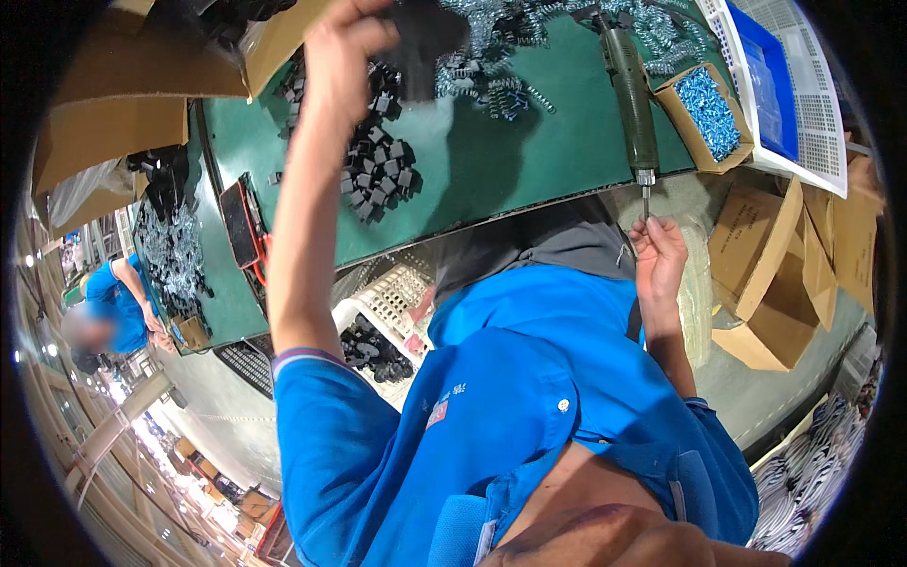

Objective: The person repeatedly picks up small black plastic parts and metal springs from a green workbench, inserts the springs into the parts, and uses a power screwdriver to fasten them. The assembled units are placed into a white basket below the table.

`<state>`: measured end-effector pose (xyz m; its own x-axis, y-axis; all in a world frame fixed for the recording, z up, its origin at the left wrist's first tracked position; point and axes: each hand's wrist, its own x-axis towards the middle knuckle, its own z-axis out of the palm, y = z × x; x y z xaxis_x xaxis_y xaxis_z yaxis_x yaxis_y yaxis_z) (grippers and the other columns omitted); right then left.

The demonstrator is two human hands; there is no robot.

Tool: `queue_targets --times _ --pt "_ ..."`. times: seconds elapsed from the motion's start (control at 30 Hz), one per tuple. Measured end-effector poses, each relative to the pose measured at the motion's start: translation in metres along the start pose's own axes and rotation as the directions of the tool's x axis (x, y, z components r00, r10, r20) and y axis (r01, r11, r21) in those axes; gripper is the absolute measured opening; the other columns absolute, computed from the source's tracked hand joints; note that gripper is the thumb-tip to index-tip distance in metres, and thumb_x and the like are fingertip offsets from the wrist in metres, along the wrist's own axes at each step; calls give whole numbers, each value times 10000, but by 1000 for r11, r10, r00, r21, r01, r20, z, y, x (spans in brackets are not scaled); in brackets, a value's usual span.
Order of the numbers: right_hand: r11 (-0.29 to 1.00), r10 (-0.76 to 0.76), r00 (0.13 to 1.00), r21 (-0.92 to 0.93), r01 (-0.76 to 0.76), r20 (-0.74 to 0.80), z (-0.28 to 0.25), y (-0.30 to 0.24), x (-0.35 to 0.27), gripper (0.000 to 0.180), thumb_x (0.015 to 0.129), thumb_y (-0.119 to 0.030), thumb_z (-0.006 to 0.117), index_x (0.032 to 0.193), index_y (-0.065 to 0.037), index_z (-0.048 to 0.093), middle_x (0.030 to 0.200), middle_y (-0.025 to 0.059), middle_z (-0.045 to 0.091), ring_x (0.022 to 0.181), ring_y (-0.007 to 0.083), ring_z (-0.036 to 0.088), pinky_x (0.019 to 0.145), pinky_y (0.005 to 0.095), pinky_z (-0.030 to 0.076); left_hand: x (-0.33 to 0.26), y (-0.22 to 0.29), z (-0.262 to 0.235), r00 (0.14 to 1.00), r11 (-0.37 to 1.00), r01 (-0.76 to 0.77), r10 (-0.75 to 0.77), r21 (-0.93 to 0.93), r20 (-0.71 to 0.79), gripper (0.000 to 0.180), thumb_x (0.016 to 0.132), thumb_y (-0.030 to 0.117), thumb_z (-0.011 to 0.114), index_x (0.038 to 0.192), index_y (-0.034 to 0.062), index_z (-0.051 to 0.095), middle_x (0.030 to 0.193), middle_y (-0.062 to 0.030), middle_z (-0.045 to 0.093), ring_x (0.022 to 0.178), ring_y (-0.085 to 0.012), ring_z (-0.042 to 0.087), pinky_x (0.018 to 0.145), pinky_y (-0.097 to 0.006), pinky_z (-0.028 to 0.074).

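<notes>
We have a big green counter (496, 180) in front of us, covered with loose parts. A white basket (387, 293) sits lower down, past the near edge, with black parts (364, 345) in it. We can't tell if those are finished. A big heap of springs (510, 90) lies at the far side, and a heap of little black blocks (378, 170) lies to its left. So it looks like lots of work is left, and we see no piece that is surely done.

The green driver (628, 104) is over the right side of the counter, its metal end poking past the near edge. Beside it, a small box (732, 161) is full of blue screws (709, 113), so plenty seem left to use.

Our left hand (350, 42) is up by a dark, blurry thing (416, 47). Its fingers are bent, but we can't tell if it holds anything. Our right hand (658, 250) pinches the tip of the driver's thin metal bit (646, 200). We can't see if a screw is there.
</notes>
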<state>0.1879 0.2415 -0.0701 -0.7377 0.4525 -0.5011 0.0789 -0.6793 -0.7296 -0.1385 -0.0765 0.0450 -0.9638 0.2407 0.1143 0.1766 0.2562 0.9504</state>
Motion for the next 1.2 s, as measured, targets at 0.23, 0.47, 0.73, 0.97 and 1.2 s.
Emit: queue_targets --times 0.23,0.47,0.73,0.97,1.2 --pt "998 41 998 47 -43 57 -10 6 -5 31 916 0 594 909 -29 595 930 130 690 843 213 683 750 299 576 -162 -28 71 955 908 258 -188 -331 229 487 683 -46 653 1162 37 670 1146 -46 645 1081 -164 588 975 -308 445" --pt "996 12 997 83 -18 75 -10 9 2 38 912 -20 628 909 -42 597 955 138 695 856 195 670 772 287 564 -176 -25 66 939 840 -286 341 461 -40 297 719 -36 662 1008 35 659 1109 -130 628 1115 -357 572 933 -417 479" --pt "991 -1 996 134 -11 90 -13 16 3 9 935 -21 598 938 -17 606 1000 143 688 882 189 673 788 263 578 -158 -45 24 973 477 53 172 877 -152 294 775 300 779 968 92 704 904 -74 645 809 -276 651 654 -376 512" --pt "986 17 1000 167 -20 22 -19 16 1 30 921 -35 627 933 -24 602 981 143 690 868 188 667 788 268 568 -154 -51 34 971 582 141 75 801 -226 304 737 281 809 961 102 710 910 -74 648 723 -254 650 632 -352 508" --pt "987 -23 1000 158 22 6 -18 17 2 44 920 -21 624 943 -34 588 992 136 684 872 192 667 802 282 567 -171 -40 41 963 1000 -27 28 7 -266 387 787 -43 759 1150 22 641 975 0 645 765 -64 616 636 -204 507"
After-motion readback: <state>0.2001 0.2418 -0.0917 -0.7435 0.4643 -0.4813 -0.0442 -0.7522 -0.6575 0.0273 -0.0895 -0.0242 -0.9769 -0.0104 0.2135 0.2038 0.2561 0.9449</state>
